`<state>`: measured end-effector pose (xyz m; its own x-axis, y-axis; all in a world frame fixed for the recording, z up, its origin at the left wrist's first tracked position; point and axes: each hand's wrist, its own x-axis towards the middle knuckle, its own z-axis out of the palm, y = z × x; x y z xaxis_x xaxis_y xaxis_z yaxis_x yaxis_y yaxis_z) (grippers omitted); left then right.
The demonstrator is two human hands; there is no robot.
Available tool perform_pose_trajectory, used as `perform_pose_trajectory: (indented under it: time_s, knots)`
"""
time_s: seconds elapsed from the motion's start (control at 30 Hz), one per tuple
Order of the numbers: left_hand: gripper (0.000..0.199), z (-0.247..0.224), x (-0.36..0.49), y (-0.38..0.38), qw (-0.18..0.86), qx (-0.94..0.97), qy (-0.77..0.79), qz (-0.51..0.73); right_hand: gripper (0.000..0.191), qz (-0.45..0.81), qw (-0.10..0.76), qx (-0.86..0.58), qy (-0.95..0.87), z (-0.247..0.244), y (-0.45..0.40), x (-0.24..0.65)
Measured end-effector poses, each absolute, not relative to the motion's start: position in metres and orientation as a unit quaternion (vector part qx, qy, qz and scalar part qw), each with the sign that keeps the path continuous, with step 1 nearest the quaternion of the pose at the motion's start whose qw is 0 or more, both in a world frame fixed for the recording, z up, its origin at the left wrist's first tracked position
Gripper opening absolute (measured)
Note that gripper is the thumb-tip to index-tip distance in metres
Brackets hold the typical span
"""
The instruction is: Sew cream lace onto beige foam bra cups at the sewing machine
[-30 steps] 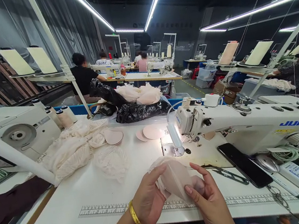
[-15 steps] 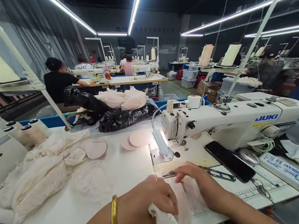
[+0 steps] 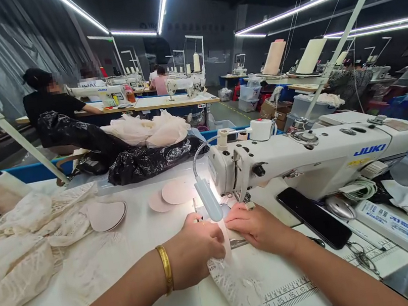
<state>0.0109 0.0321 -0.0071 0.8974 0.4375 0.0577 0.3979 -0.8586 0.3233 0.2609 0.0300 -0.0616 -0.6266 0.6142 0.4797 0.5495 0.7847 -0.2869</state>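
My left hand (image 3: 199, 248), with a gold bangle at the wrist, is closed on a strip of cream lace fabric (image 3: 238, 291) that hangs down over the printed ruler at the table's front. Its fingers lie just in front of the sewing machine (image 3: 315, 156) needle area. On the other side of the strip, my right hand (image 3: 255, 224) presses the fabric with fingers together, close by the presser foot. A small lamp (image 3: 208, 201) on a bendy neck lights this spot and hides the needle from view.
Pale pink oval pads (image 3: 177, 192) lie behind my left hand. Lace pieces (image 3: 19, 252) heap at the left, with another pad (image 3: 106, 216). A black phone (image 3: 313, 218) and a long white box (image 3: 399, 231) lie right. Black plastic (image 3: 154, 158) stands behind; a person (image 3: 49, 94) sits beyond.
Both hands have moved forward from the table's front edge to the needle area, carrying the lace fabric. My right hand's fingers have come down flat beside it. The view has shifted slightly.
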Motion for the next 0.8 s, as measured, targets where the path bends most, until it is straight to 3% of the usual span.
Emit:
perform_pose_trajectory:
  time_s: [0.8]
  knots:
    - [0.020,-0.041,0.011,0.040,0.151,0.952,0.218,0.152,0.041,0.057,0.267,-0.355,-0.894,-0.061,0.032,0.260]
